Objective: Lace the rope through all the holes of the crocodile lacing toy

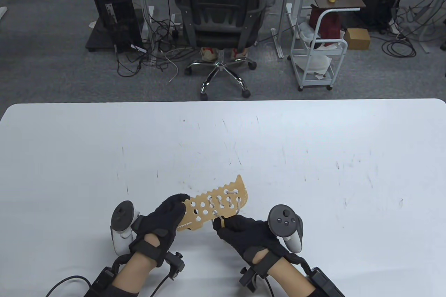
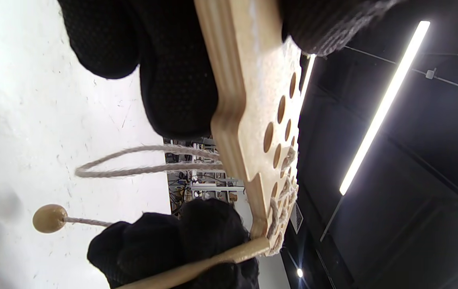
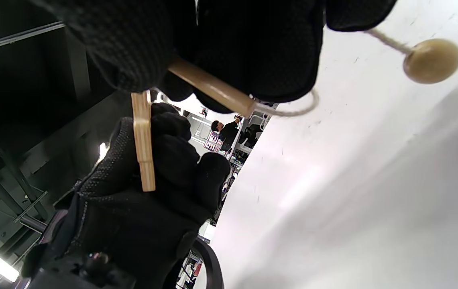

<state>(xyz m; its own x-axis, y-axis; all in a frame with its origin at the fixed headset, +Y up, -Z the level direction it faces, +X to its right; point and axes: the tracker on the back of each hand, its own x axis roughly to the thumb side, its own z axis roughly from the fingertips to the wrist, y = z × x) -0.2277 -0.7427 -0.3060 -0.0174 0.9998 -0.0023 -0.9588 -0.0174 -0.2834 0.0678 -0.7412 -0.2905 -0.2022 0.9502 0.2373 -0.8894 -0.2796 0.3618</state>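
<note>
I am holding the croc (image 1: 216, 206) up off the counter (image 1: 313, 157). My left grip (image 1: 163, 220) is pinching its tail end. My right grip (image 1: 244, 231) is closed around the wooden needle (image 3: 212, 92), just under the board. The board looks stiff and light, so holding its edge works. The rope (image 2: 140, 160) is soft and floppy, hanging below my grip. There is lots of open room all around.

No legible text, labels, brands or numbers anywhere; tracker (image 1: 285, 227) buttons carry marks too small to read.
</note>
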